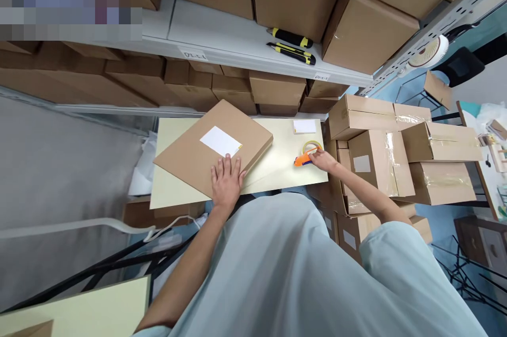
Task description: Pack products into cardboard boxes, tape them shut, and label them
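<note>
A flat brown cardboard box (186, 155) lies at an angle on the pale yellow table (287, 178). On its top is a white label (221, 140). My left hand (227, 181) rests on the box near the label's lower edge, fingers stretched out, gripping nothing. At the table's right end, my right hand (324, 160) is closed on an orange tape dispenser (304, 159) with a yellowish tape roll (312, 144). Behind the dispenser sits a small stack of white labels (304, 126).
Cardboard boxes (380, 157), several of them taped, are stacked right of the table. Ahead, a metal shelf (222, 25) holds more boxes and two black-yellow utility knives (292, 46). A white fan (430, 52) is fixed near the shelf post. A grey wall (71, 162) stands left.
</note>
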Demonstrator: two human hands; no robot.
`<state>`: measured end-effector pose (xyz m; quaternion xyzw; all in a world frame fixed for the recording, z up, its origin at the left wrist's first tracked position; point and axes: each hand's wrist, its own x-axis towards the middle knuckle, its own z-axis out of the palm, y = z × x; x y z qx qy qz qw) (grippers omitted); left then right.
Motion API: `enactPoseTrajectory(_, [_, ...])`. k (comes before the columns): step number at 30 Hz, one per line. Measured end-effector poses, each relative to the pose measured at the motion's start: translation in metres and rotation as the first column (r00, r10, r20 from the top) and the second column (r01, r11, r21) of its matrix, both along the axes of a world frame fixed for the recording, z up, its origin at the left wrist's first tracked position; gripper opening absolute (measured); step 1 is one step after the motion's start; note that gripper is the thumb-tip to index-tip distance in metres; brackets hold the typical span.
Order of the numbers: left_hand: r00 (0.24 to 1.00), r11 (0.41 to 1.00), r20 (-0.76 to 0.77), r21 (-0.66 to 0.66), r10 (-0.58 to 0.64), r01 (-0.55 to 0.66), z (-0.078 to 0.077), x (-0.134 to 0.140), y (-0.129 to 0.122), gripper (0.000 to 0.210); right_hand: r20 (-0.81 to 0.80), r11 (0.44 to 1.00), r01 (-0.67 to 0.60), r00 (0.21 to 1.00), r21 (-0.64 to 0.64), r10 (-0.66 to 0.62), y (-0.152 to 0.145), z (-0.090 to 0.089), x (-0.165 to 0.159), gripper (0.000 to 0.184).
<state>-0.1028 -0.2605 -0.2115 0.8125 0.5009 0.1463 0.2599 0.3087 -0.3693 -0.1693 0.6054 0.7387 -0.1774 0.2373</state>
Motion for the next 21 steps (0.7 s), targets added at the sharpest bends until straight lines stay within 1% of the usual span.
enactPoseTrajectory(2, [0.999,0.999,-0.001,0.0,-0.044,0.044,0.0,-0.014,0.001,0.064,0.02,1.0,-0.005,1.0,0.019,0.005,0.018,0.001,0.013,0.04])
enactPoseTrajectory(5, [0.995,0.995,-0.02,0.001,-0.1,0.1,-0.003,-0.041,0.004,0.063,0.019,0.999,-0.042,0.999,0.029,0.042,0.048,-0.007,0.009,0.039])
enactPoseTrajectory(10, [0.973,0.975,-0.08,0.015,-0.218,0.22,-0.008,-0.082,0.011,0.062,-0.012,0.993,-0.114,0.993,0.043,0.114,0.096,-0.03,-0.033,0.04])
enactPoseTrajectory(13, [0.956,0.958,-0.103,0.049,-0.276,0.282,-0.008,-0.096,0.017,0.061,-0.011,0.985,-0.159,0.987,0.058,0.16,0.115,-0.037,-0.055,0.042])
enactPoseTrajectory(15, [0.953,0.953,-0.11,0.078,-0.283,0.292,-0.005,-0.096,0.023,0.06,-0.001,0.981,-0.182,0.983,0.064,0.182,0.12,-0.039,-0.063,0.042])
enactPoseTrajectory(17, [0.963,0.958,-0.098,0.111,-0.253,0.263,0.0,-0.085,0.029,0.059,0.008,0.977,-0.203,0.979,0.064,0.203,0.119,-0.038,-0.069,0.039])
enactPoseTrajectory(19, [0.979,0.971,-0.073,0.132,-0.188,0.197,0.005,-0.064,0.035,0.061,0.009,0.972,-0.228,0.974,0.058,0.228,0.113,-0.038,-0.077,0.037])
enactPoseTrajectory(21, [0.992,0.983,-0.057,0.135,-0.114,0.121,0.01,-0.036,0.041,0.064,-0.004,0.963,-0.262,0.965,0.054,0.263,0.101,-0.038,-0.092,0.035])
